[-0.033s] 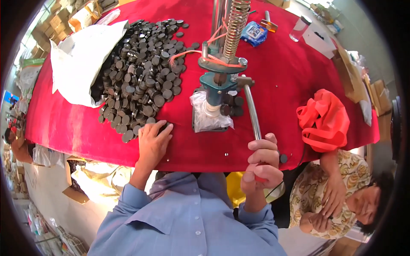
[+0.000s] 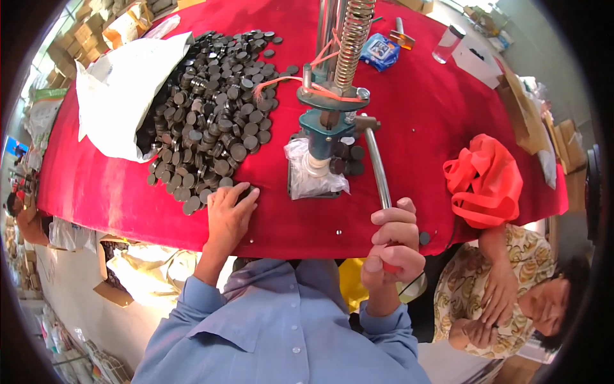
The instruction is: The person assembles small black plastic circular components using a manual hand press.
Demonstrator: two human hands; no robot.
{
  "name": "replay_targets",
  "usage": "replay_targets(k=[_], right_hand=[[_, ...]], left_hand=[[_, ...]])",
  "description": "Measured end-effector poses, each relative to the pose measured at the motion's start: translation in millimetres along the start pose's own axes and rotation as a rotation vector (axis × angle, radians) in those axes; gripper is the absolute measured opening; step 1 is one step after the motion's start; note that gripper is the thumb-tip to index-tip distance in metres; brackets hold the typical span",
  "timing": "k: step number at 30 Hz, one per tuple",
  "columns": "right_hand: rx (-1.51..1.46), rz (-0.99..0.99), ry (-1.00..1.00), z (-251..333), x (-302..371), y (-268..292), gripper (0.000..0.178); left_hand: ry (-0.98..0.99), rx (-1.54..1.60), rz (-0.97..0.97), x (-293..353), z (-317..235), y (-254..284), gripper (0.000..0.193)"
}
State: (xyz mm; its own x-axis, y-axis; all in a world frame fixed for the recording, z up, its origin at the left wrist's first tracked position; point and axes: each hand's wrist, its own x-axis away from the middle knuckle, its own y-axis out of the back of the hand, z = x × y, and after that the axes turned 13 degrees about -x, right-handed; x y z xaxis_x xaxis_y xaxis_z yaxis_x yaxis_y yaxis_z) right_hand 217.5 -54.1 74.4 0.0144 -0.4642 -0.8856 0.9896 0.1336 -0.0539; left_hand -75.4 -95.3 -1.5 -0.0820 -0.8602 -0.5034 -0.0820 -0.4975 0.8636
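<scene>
Black discs (image 2: 214,121) lie heaped as before, the left hand (image 2: 229,214) at their near edge, fingers slightly spread. The right hand (image 2: 393,246) still curls its fingers round the metal lever (image 2: 378,166); red cloth (image 2: 297,224) stretches between.

Workshop, bench-work type; contents placed from the lever press (image 2: 321,142). Item: the press itself, teal-bodied, with coil spring (image 2: 352,48), upright on a red-covered table (image 2: 409,173). Item: dark round discs (image 2: 217,121), bulk heap, left of the press. Item: white sack (image 2: 121,96), farther left of the press. Item: stacked cartons (image 2: 86,38), far left, beyond the press. Item: open carton (image 2: 114,293), dark pieces inside, on the floor, left and nearer than the press. Item: cardboard boxes (image 2: 566,144), far right of the press.
</scene>
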Motion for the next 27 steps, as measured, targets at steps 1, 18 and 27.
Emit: replay_targets(k=[1,18,27], right_hand=[[0.021,0.013,0.011,0.9,-6.3,1.1,0.022],[-0.049,-0.081,-0.230,-10.1,-144.7,-8.4,0.013],[-0.025,0.111,-0.042,6.5,-43.0,10.0,0.023]], left_hand=[[-0.003,-0.058,0.052,4.1,2.7,-1.8,0.030],[0.119,0.444,-0.128,-88.5,-75.5,-52.3,0.062],[0.056,0.305,-0.204,-62.6,-46.0,-16.2,0.042]])
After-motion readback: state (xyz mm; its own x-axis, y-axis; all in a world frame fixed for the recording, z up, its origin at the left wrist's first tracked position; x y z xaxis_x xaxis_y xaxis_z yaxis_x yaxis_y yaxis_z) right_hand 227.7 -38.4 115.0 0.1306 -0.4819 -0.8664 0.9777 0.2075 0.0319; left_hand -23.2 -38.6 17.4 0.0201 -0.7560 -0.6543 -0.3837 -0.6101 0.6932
